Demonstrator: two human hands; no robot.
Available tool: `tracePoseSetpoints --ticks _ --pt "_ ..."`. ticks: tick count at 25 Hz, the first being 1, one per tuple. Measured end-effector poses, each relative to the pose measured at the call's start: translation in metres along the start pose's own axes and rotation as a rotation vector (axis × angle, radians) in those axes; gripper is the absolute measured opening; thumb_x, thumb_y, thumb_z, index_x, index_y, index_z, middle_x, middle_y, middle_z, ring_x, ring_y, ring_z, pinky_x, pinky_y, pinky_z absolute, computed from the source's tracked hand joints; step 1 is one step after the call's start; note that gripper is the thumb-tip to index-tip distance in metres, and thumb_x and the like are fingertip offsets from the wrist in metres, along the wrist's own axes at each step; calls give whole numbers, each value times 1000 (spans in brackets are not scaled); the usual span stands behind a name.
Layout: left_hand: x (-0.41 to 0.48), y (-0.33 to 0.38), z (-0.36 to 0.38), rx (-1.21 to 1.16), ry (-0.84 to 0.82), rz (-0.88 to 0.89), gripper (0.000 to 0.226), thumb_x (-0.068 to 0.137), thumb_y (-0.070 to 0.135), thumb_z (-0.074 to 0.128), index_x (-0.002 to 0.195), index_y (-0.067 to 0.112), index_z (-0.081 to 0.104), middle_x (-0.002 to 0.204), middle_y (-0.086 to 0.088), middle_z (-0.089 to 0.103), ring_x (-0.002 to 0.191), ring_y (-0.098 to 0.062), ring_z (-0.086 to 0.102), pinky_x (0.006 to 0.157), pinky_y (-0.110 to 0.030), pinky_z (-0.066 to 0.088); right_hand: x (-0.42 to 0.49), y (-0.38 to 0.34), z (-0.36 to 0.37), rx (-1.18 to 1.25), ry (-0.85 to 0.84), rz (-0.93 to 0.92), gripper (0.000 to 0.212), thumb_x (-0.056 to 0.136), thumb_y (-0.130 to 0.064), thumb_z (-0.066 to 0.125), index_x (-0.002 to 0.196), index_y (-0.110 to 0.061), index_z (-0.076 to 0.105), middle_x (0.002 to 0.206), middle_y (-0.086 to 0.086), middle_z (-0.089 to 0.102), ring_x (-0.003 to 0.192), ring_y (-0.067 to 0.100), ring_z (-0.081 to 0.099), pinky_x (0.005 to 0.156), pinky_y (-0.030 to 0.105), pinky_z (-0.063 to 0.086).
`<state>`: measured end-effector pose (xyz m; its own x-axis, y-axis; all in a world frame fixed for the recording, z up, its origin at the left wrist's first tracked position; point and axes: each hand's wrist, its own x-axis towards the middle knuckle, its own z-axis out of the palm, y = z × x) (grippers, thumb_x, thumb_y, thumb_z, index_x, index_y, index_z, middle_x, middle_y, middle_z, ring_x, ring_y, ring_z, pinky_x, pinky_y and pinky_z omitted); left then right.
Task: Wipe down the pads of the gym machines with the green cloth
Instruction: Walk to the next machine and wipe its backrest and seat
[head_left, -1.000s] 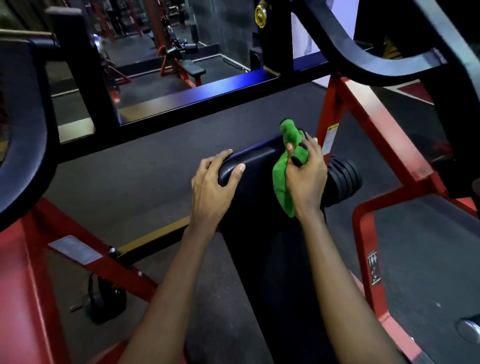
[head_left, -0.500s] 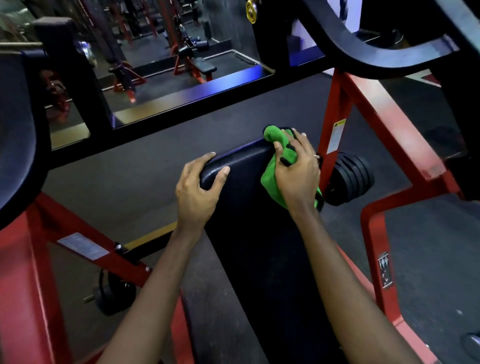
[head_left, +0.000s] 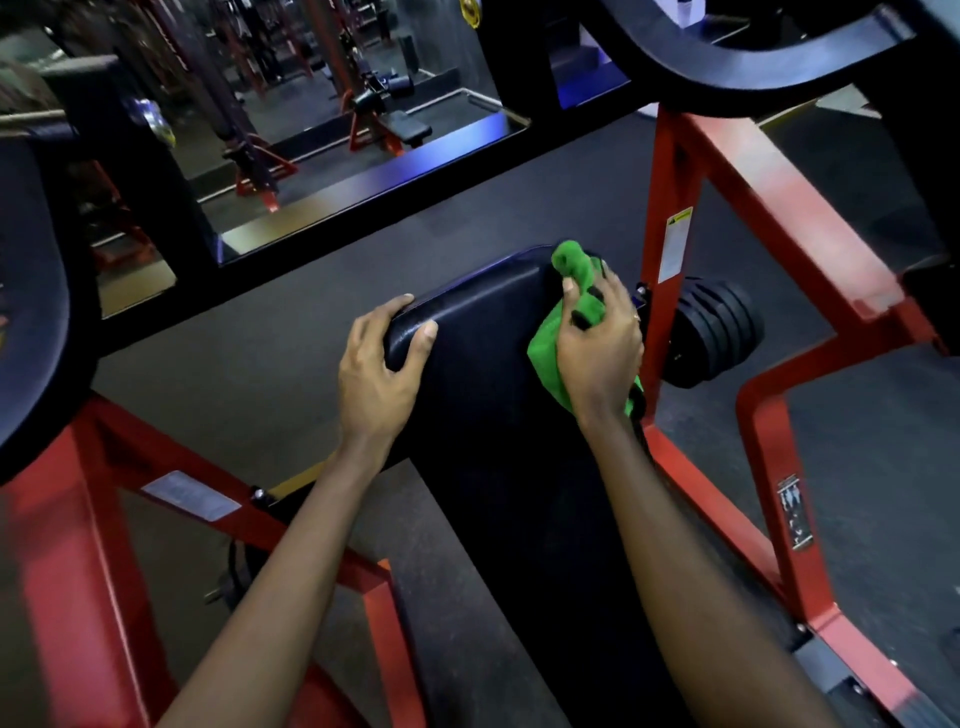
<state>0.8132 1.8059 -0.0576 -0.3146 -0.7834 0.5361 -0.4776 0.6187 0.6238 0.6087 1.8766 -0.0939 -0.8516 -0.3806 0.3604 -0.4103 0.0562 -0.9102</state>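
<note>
Two hands work at the far end of a long black pad (head_left: 493, 441), which runs from near to far above a dark rubber floor (head_left: 291, 338). The left hand (head_left: 376, 374) grips the pad's far left corner, fingers curled over its edge. The right hand (head_left: 597, 353) clutches the green cloth (head_left: 543, 358) against the far right edge. Red frame (head_left: 675, 171) tubes stand close on the right, with a ribbed black part (head_left: 719, 332) just beside the cloth. Open floor lies far and left.
</note>
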Motion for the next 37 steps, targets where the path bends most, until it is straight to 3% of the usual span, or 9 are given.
tracePoseSetpoints --ticks 3,8,11,14,19,22,28,33,37 --pt "1 -2 -2 1 -30 6 39 98 47 60 132 29 60 125 8 58 112 -2 56 93 -4 38 -40 42 -13 32 31 71 44 100 -47 53 135 -22 62 143 -6 57 134 14 51 108 42 46" --pt "0 0 -4 -28 -35 -20 39 98 48 60 132 30 60 124 9 56 109 0 55 89 -2 38 -58 61 -20 73 70 121 35 98 -41 59 126 -21 68 141 -9 59 130 11 54 104 44 49" --pt "1 3 -8 -33 -101 -44 41 97 51 58 135 34 56 127 9 53 113 -2 54 93 -11 42 -35 20 -4 52 15 -37 38 98 -40 60 131 -23 66 145 -8 55 136 12 49 109 41 46" --pt "2 -2 -21 -21 -290 -71 49 99 54 53 145 40 43 136 11 45 118 -1 49 92 -11 38 -55 8 2 -70 -50 -148 46 100 -41 56 144 -26 54 156 -6 42 148 14 32 115 40 38" --pt "17 -15 -40 11 -476 30 55 101 50 52 152 35 36 147 11 43 129 2 43 103 -10 30 -140 27 4 -193 -330 -555 57 93 -15 59 149 -19 48 161 4 34 152 22 24 119 48 30" --pt "21 -21 -43 -20 -509 30 55 101 50 51 152 35 37 149 11 43 133 2 42 103 -4 28 -147 7 10 -231 -399 -702 53 96 -32 45 146 -19 52 159 4 38 150 24 28 120 45 28" --pt "14 -25 -37 -107 -447 9 56 99 52 55 150 37 39 147 10 45 131 0 45 109 -20 35 -173 64 -5 -516 -622 -1204 71 76 -19 71 145 -23 52 164 1 25 153 23 19 123 42 21" --pt "11 -23 -35 -170 -405 -9 53 99 46 59 149 34 44 143 7 47 127 -2 48 96 -1 32 -174 35 14 -465 -512 -1037 71 83 -29 74 148 -17 49 164 2 25 153 24 19 124 42 19" --pt "4 -23 -27 -211 -329 -39 52 99 43 60 148 33 46 142 6 48 128 -5 47 91 6 29 -182 62 -3 -531 -617 -1128 75 79 -33 65 151 -21 44 165 4 23 154 24 17 124 44 18"
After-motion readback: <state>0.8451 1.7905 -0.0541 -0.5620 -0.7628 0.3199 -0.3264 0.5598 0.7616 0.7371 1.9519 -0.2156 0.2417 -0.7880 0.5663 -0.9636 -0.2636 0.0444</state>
